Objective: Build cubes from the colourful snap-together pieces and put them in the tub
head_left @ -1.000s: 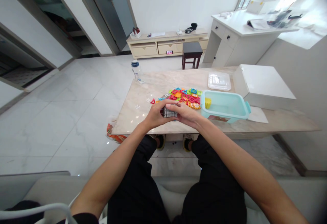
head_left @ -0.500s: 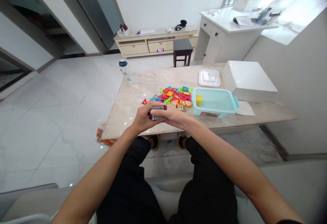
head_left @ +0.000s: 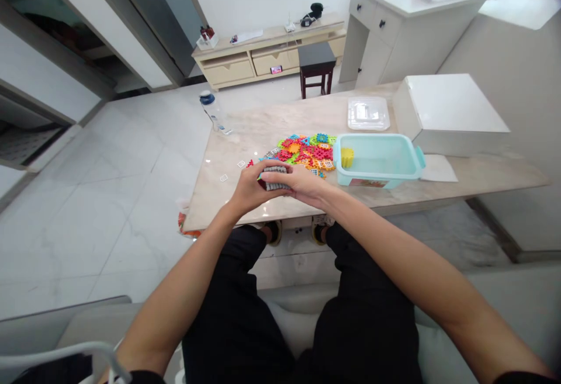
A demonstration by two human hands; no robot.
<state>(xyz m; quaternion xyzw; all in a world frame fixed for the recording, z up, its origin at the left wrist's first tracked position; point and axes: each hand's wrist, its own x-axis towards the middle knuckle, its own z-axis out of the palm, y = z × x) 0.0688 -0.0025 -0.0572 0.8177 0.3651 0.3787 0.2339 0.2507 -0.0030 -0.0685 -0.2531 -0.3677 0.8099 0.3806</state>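
Note:
Both hands are closed around a stack of grey flat plastic pieces (head_left: 276, 177), held over the near part of the table. My left hand (head_left: 249, 190) wraps its left side, and my right hand (head_left: 309, 186) grips from the right with the thumb across the pieces. Fingers cover much of the stack. Just beyond the hands lies a pile of colourful interlocking plastic pieces (head_left: 302, 153), mostly red, orange, green and blue. Two small white square pieces lie left of it, one of them a white frame (head_left: 224, 177).
Right of the pile stands a light blue plastic bin (head_left: 394, 182) with a yellow piece (head_left: 346, 156) inside. Behind it are a clear lid (head_left: 368, 113) and a white box (head_left: 460, 103). A water bottle (head_left: 214, 114) stands at the table's far left corner.
The head view has shifted, so the bin and white box appear farther right and higher. Both hands still hold the grey stack, which looks slightly turned.

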